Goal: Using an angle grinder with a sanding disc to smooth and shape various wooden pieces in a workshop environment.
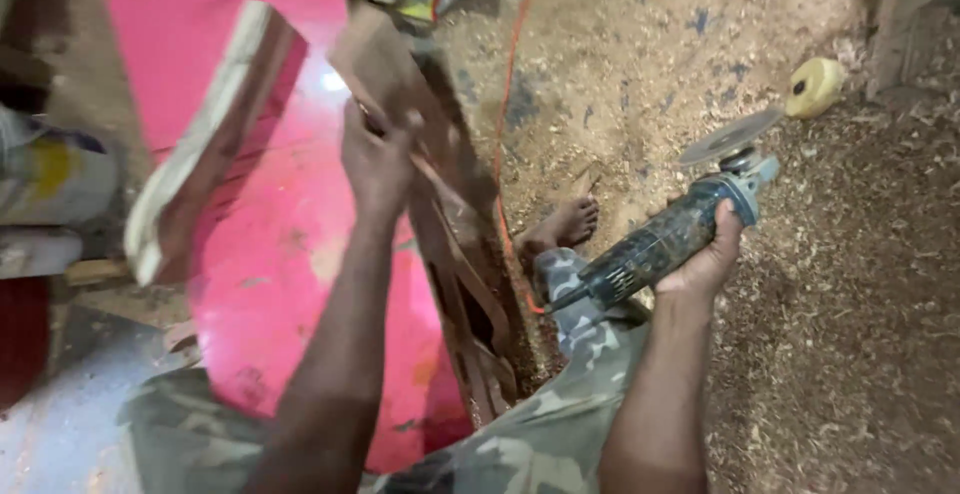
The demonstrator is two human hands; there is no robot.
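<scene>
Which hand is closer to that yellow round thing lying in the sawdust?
The right hand. It grips the angle grinder, whose disc points toward the yellow round thing up on the sawdust floor. The left hand is far across, holding a brown wooden piece.

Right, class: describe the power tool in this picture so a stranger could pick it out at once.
Start at the sawdust-covered floor on the right of the pink board. Above it, the right hand grips a dark blue-green angle grinder. Its flat grey disc at the far end sets it apart; the yellow round object beyond lies unheld.
</scene>
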